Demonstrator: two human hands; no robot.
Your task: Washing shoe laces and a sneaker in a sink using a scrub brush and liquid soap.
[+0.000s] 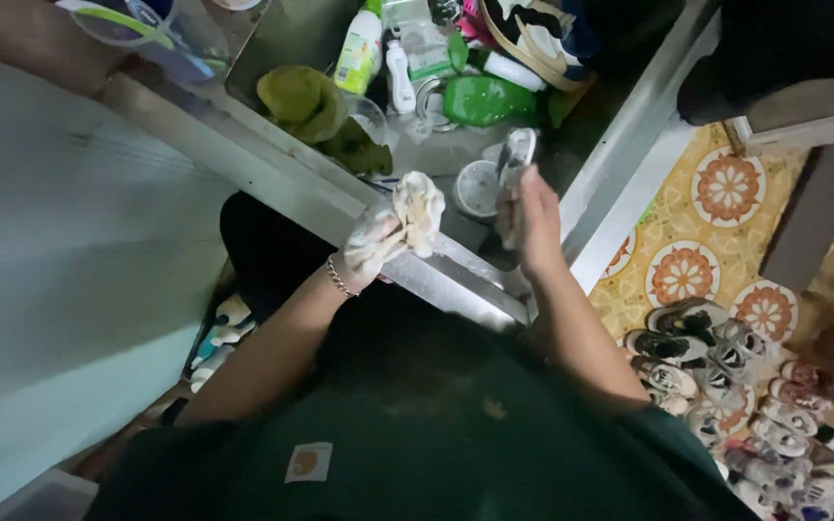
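Two hands being held over sink edge (456,275), frame centre. Crumpled pale cloth (415,210) being clenched in left hand (371,246), fingers closed. Small grey shoe (514,169) being gripped by right hand (536,217), long axis roughly upright, just right of cloth, hands near, not touching. Green bottle (485,99) being left behind, upper centre.

A metal sink (456,280) holds a green cloth (306,101) at its left edge, white and green bottles (359,48) along the far side, and a round lid (478,188) near the front edge. Shoes (716,357) lie on the patterned floor (726,193).
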